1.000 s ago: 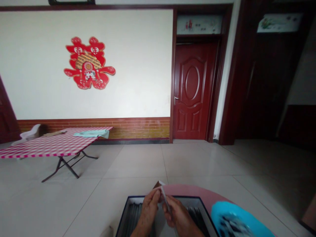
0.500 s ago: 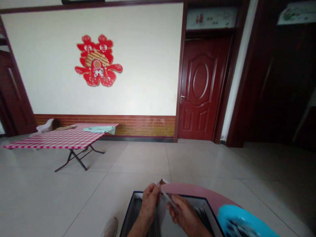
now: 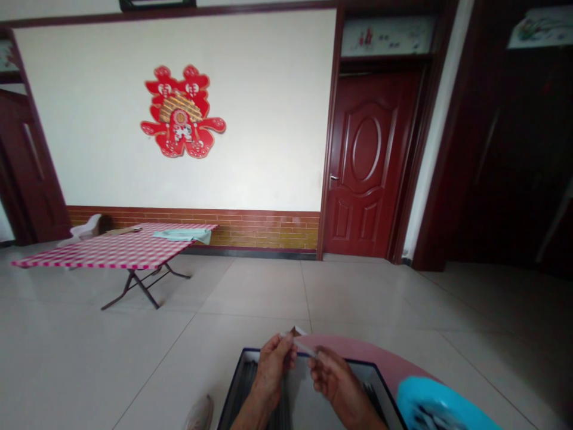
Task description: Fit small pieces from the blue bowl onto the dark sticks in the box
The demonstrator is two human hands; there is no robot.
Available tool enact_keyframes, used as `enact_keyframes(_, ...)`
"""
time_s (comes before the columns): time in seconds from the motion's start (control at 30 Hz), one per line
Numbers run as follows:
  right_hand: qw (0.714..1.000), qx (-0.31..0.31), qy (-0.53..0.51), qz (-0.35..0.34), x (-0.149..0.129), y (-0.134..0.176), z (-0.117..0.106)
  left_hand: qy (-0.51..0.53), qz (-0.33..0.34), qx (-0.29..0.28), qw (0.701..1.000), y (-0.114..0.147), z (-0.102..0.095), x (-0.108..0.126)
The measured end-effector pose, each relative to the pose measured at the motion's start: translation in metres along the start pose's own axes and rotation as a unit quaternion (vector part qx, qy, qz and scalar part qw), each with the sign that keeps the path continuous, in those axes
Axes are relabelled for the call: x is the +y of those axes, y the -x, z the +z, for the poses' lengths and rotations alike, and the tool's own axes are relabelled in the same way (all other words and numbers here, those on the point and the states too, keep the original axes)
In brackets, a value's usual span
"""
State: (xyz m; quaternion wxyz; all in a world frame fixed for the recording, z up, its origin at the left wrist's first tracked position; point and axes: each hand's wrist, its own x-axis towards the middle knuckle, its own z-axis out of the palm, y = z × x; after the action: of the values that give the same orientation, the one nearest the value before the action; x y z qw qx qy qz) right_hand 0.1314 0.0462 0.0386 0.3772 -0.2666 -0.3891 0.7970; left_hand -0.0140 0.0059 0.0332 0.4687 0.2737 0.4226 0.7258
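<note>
A thin, pale strip (image 3: 306,348) runs between my hands; its exact kind I cannot make out. My left hand (image 3: 272,365) pinches one end between thumb and fingers. My right hand (image 3: 335,377) is closed on the other end, with the fingers curled. Both are above an open tray-like box (image 3: 308,409) with a dark blue rim and pale inside. Dark, slender pieces (image 3: 249,382) lie along the box's left side, and more dark pieces (image 3: 372,395) show at its right, partly behind my forearm. Just beyond my left fingertips is a small white and brown folded piece (image 3: 297,330).
A pink round-edged table (image 3: 367,348) lies beyond the box. On the right, a bright blue basin (image 3: 441,388) holds blurred greyish pieces. A folding table with a checked cloth (image 3: 102,254) stands far left on the tiled floor (image 3: 250,286). A shoe (image 3: 200,412) shows below.
My right hand has risen slightly and turned, and the strip now lies flatter, with less of it showing. My left hand stays nearly in place. The view has shifted a little.
</note>
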Motion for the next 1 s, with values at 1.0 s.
enact_keyframes(1.0, 0.99, 0.104, 0.077, -0.063, 0.015, -0.008, 0.0, -0.652, 0.319, -0.062, 0.685, 0.018, 0.003, -0.012)
